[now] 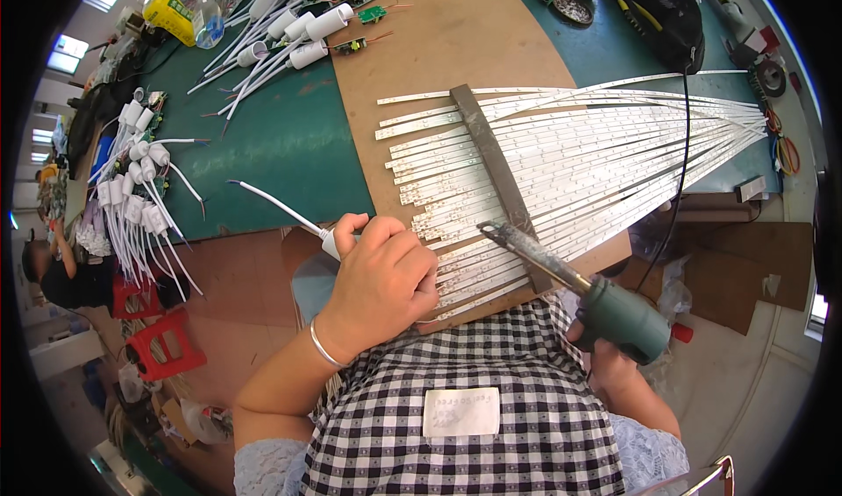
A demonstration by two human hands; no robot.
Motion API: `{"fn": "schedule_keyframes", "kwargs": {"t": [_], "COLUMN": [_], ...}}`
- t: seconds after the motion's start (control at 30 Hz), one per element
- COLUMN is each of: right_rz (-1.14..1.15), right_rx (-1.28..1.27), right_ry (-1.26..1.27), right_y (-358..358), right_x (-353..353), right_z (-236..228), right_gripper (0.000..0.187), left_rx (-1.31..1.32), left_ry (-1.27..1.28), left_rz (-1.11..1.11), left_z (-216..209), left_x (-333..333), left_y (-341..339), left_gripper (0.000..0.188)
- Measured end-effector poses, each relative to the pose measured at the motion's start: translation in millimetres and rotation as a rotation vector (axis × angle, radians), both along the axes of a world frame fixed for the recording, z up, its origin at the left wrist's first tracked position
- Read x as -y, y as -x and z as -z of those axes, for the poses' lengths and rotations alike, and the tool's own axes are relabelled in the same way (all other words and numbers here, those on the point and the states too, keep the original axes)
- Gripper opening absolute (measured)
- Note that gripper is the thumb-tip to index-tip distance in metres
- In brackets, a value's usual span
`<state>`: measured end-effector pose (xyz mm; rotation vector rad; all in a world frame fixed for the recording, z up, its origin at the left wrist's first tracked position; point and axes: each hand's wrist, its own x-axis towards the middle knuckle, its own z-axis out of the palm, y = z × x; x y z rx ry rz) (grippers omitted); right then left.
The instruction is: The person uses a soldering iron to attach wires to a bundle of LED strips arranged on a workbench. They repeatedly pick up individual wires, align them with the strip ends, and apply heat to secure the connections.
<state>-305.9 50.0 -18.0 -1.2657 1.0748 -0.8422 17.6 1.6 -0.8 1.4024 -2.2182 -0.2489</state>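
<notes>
My left hand (379, 272) is closed around a white cylindrical plastic cap (331, 245), whose white cable (281, 206) points up and left. Its fingers rest at the left ends of a fan of thin LED strips (579, 163); what the fingertips pinch is hidden. A dark flat bar (495, 167) lies across the strips. My right hand (610, 369) grips the handle of a green soldering gun (624, 319). The gun's metal tip reaches up and left over the strips, beside the bar's lower part.
A brown board (447, 31) lies under the strips on a green table (281, 149). White caps with cables and circuit boards (307, 27) are piled at the back; another bunch (140, 180) hangs over the left edge. A black cord (682, 163) crosses the strips. Red stools (165, 345) stand left.
</notes>
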Motion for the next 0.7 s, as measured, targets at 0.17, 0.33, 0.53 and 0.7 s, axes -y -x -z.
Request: {"fn": "schedule_keyframes", "kwargs": {"t": [0.17,0.33,0.53,0.7], "right_rz": [0.404,0.43,0.519,0.557], "right_rx": [0.186,0.287,0.392,0.407], "right_ry": [0.041,0.102,0.098,0.142], "right_y": [-22.7,-26.3,-23.5,-18.7], "right_x": [9.8,34.0,33.1,27.1], "right_z": [-4.3,-23.0,-28.5,-28.0], "right_gripper": [0.068,0.059,0.054,0.054], "left_rx": [0.012,0.013,-0.049,-0.169], "left_ry": [0.0,0.026,-0.062,0.077], "left_rz": [-0.005,-0.017,-0.043,-0.212], "left_z": [-1.6,-2.9,-14.9,-15.1], "left_x": [-2.3,-4.9,-7.9,-13.9], "left_y": [-0.5,-0.5,-10.4,-57.9], "left_gripper": [0.017,0.017,0.018,0.022]}}
